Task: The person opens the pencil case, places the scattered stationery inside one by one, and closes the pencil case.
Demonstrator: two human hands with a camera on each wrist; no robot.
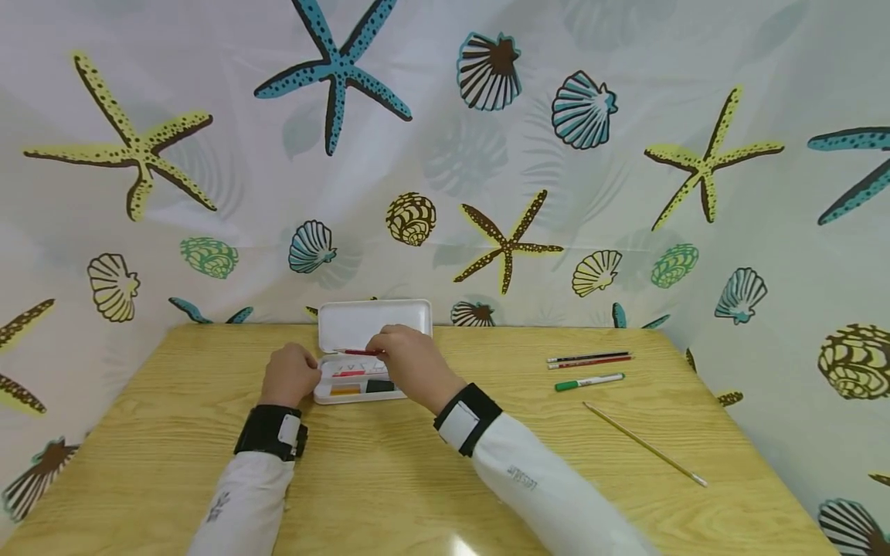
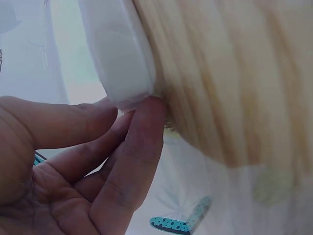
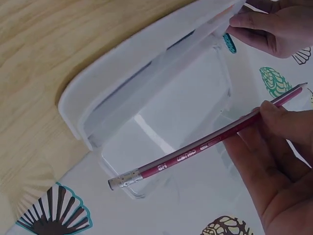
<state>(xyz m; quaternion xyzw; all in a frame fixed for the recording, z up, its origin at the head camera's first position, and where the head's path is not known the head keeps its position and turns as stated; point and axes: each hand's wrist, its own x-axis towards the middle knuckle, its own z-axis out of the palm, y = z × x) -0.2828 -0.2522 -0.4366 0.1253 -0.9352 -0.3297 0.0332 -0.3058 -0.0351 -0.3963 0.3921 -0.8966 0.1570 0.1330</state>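
Observation:
A white pencil case [image 1: 338,328] stands on the wooden table with its lid raised against the back. My left hand [image 1: 288,374] grips the left end of this case; the left wrist view shows the thumb and fingers pinching its white corner [image 2: 124,63]. Over the open case, my right hand [image 1: 415,367] holds a red pencil [image 3: 186,149] between thumb and fingers. The pencil's sharpened tip points left and its eraser end right. Inside the case lie an orange item [image 1: 345,391] and a dark block [image 1: 379,385], partly behind the right hand.
To the right on the table [image 1: 389,479] lie a black pencil [image 1: 587,356], a red pencil [image 1: 591,361], a green-capped marker [image 1: 589,381] and a long yellowish pencil [image 1: 647,445]. A cloth [image 1: 431,170] with shells and starfish hangs behind and at the sides.

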